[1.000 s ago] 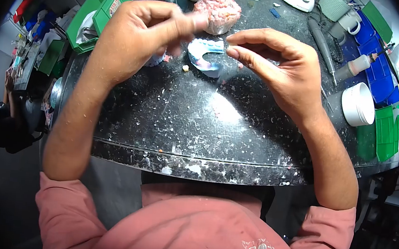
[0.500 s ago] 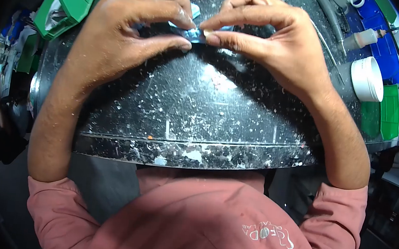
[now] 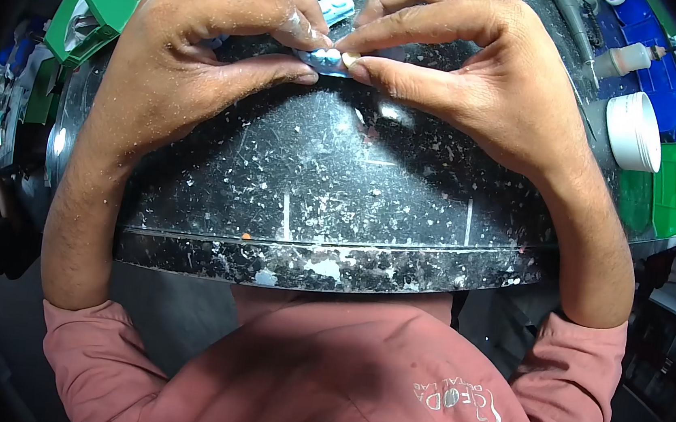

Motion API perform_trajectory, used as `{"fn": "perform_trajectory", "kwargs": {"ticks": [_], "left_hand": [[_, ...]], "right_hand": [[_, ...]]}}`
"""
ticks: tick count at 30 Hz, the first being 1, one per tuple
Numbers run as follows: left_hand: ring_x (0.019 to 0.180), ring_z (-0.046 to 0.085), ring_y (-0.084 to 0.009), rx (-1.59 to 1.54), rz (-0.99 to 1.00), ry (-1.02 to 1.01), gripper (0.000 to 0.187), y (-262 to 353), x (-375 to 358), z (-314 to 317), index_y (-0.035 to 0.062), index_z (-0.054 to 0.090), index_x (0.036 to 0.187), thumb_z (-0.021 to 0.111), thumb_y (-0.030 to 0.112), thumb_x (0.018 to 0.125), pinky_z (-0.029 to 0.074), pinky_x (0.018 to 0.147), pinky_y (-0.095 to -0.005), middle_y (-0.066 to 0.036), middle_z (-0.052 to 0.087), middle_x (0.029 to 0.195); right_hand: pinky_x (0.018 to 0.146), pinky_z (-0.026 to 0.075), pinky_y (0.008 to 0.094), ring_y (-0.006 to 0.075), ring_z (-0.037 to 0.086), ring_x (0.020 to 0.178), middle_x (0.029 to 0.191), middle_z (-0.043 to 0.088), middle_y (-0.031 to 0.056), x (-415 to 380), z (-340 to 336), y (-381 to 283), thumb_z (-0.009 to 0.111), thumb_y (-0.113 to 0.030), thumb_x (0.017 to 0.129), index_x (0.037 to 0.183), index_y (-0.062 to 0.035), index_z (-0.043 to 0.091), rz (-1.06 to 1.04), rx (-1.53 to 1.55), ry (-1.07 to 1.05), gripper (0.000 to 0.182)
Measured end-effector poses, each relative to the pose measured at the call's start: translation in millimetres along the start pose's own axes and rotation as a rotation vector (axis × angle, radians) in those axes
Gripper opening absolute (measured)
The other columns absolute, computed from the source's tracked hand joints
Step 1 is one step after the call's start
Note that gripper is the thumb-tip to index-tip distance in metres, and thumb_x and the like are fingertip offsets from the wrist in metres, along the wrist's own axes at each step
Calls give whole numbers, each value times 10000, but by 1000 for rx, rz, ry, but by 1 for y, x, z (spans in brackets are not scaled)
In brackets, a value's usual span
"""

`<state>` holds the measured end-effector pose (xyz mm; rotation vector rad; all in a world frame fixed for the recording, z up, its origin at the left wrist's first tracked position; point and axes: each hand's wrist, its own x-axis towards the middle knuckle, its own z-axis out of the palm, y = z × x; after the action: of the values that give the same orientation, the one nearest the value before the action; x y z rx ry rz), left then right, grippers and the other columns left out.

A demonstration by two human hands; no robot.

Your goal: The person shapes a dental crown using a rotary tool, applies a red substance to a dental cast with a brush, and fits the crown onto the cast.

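Note:
Between thumb and fingertips, my left hand [image 3: 232, 38] grips a small light-blue dental model [image 3: 325, 58] with rounded tooth shapes along its top. My right hand [image 3: 457, 68] pinches a tiny ivory-coloured piece, which looks like a tooth crown [image 3: 350, 59], right at the model's right end. The two hands nearly meet over the far part of the bench. Just beyond the fingertips lies another pale-blue piece [image 3: 337, 7], partly hidden by the left hand's fingers.
The black bench [image 3: 356, 188] is speckled with white residue. A green bin [image 3: 114, 2] stands at the left. On the right are a white tub [image 3: 634, 131], a clear bottle [image 3: 625, 60], a green bin [image 3: 669, 190], blue bins [image 3: 662, 96] and a grey handpiece [image 3: 572, 18].
The view has shifted slightly. The blue model shows more of its tooth shapes now, and the piece behind shows more. Both hands keep their pinch close together.

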<state>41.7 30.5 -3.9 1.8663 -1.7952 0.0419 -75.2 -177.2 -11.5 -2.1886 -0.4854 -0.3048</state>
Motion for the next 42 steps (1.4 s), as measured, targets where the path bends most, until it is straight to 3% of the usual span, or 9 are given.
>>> {"fn": "perform_trajectory", "kwargs": {"ticks": [2, 5, 12, 15, 18, 24, 29, 36, 42], "left_hand": [[1011, 639, -228, 1, 7, 17, 235, 0, 0, 1, 31, 726, 895, 815, 24, 678, 503, 883, -345, -66, 708, 968], [1016, 638, -232, -12, -10, 18, 227, -1, -1, 2, 28, 723, 893, 810, 16, 684, 503, 884, -343, -69, 707, 972], [1011, 637, -233, 59, 24, -29, 239, 5, 0, -2, 25, 727, 906, 804, 8, 681, 504, 879, -347, -68, 702, 974], [1006, 637, -234, 91, 57, -19, 250, 6, 0, -1, 26, 730, 918, 803, 9, 679, 505, 877, -350, -67, 703, 965], [1008, 637, -235, 125, 51, -22, 249, 7, -1, -1, 25, 731, 920, 804, 11, 682, 505, 878, -350, -68, 709, 956], [1018, 640, -234, 74, 20, -2, 248, 7, -1, 0, 40, 740, 922, 810, 27, 684, 506, 882, -347, -66, 719, 951], [1008, 644, -229, 61, 7, -9, 228, 4, -2, 1, 46, 742, 911, 811, 43, 693, 509, 878, -352, -66, 721, 945], [992, 651, -223, 27, -21, -4, 224, 6, -1, 1, 47, 739, 896, 817, 55, 686, 513, 866, -346, -66, 722, 934], [993, 649, -223, 31, -15, 3, 219, 7, -1, 1, 50, 740, 898, 816, 60, 692, 512, 866, -343, -63, 723, 931]], "right_hand": [[722, 548, 282, 165, 669, 852, 961, 706, 99, -1, -4, -24, 751, -156, 825, 1013, -69, 753, 58, -208, -1, 207], [728, 548, 275, 165, 677, 841, 958, 706, 104, -1, -11, -13, 738, -138, 830, 1015, -60, 749, 147, 101, -63, 201], [676, 548, 273, 152, 680, 748, 904, 711, 95, -4, -3, -23, 729, -135, 844, 1017, -46, 742, 102, -158, 0, 194], [659, 548, 273, 157, 680, 721, 851, 713, 83, -6, -6, -21, 726, -138, 847, 1002, -37, 741, 90, 115, -9, 185], [660, 547, 277, 159, 681, 722, 824, 711, 79, -5, 2, -26, 722, -132, 847, 983, -30, 740, 204, -110, 13, 171], [647, 538, 280, 158, 673, 705, 828, 708, 91, -6, -10, -18, 724, -158, 840, 981, -29, 735, -2, 5, -10, 192], [649, 538, 272, 148, 677, 716, 845, 716, 86, -2, -9, -30, 716, -195, 843, 1011, -38, 729, 274, -186, -101, 231], [658, 546, 271, 148, 682, 721, 846, 718, 90, -3, -13, -27, 724, -183, 838, 996, -41, 731, 91, -4, -75, 213], [665, 552, 282, 170, 691, 724, 842, 718, 101, -3, -6, -32, 728, -171, 832, 983, -30, 729, 138, -231, -10, 206]]}}
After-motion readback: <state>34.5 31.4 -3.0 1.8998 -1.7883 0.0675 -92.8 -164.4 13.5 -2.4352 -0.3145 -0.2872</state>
